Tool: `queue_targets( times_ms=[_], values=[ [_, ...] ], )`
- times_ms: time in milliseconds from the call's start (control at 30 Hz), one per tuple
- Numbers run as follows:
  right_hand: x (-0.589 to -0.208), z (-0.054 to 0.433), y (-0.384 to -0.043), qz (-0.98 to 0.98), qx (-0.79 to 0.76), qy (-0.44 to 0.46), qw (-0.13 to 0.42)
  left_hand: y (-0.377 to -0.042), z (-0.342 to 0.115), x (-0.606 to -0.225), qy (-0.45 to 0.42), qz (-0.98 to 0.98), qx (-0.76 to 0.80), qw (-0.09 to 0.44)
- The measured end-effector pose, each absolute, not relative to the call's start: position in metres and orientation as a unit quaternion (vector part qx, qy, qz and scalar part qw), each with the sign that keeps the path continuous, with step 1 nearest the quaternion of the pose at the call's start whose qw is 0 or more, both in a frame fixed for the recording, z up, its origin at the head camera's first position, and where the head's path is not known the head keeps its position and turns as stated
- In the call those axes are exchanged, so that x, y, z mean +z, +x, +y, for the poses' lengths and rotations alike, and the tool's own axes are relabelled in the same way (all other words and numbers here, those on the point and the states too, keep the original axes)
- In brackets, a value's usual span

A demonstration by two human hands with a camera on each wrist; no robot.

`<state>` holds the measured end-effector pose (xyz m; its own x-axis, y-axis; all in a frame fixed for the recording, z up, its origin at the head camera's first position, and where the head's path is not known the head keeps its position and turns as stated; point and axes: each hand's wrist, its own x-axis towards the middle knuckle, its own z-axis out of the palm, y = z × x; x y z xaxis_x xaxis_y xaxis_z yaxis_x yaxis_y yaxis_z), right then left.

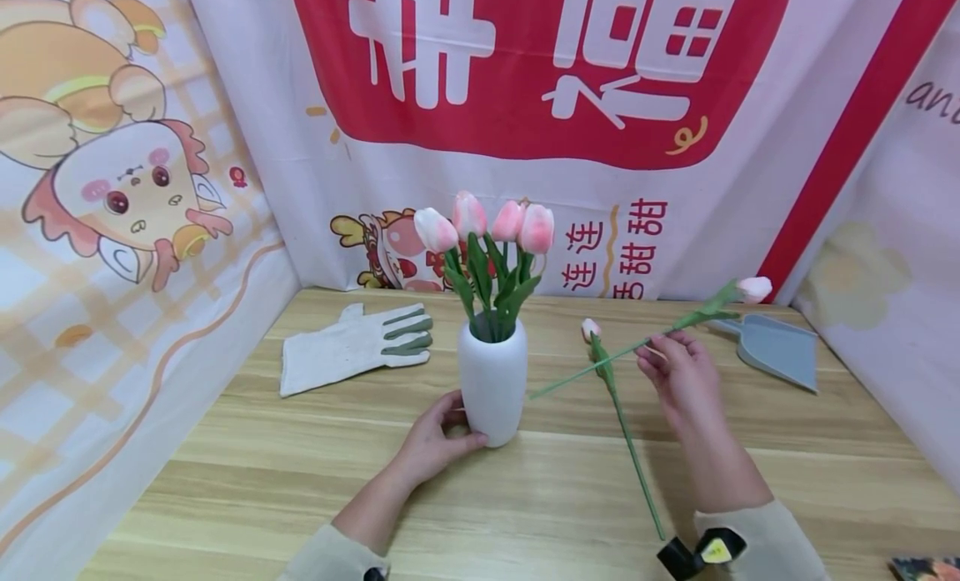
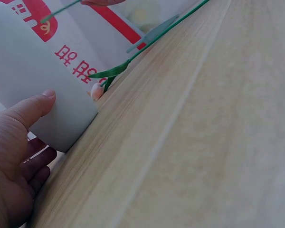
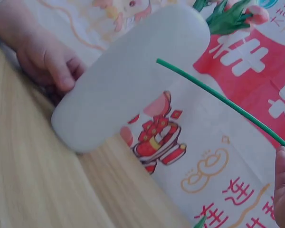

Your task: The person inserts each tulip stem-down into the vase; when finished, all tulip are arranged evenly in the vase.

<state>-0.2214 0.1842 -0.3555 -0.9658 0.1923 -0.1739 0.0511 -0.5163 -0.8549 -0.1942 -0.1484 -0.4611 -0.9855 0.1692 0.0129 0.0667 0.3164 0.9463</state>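
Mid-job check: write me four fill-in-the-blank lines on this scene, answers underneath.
The left hand holds a vase colored ____.
The right hand holds one tulip by its ____.
In the head view, a loose tulip lies to the vase's ____.
The white item left of the vase is a ____.

white; stem; right; glove

Head view: bright, soft, fairly even light; pale sheen on my light wood-grain surface [image 1: 570, 498]. Both wrist views dimmer, greyer, hazy. Left wrist: fingers of my left hand [image 2: 9, 161] in shadow by the smooth white rounded vase [image 2: 35, 71]. Right wrist: I find the surface blurred.
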Motion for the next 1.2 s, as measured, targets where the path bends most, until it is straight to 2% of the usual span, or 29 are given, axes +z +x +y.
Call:
queue_targets(
  times_ms=[467, 767, 1200],
  values=[
    [-0.312, 0.157, -0.212, -0.373, 0.923, -0.075, 0.060, -0.193, -0.148, -0.459, 0.071, 0.807, 0.584, 0.043],
    [-0.306, 0.134, -0.207, -0.396, 0.908, -0.056, 0.125, -0.192, -0.148, -0.458, 0.073, 0.803, 0.590, 0.045],
    [-0.298, 0.109, -0.194, -0.503, 0.835, 0.044, 0.220, -0.193, -0.148, -0.459, 0.074, 0.803, 0.589, 0.044]
  ],
)
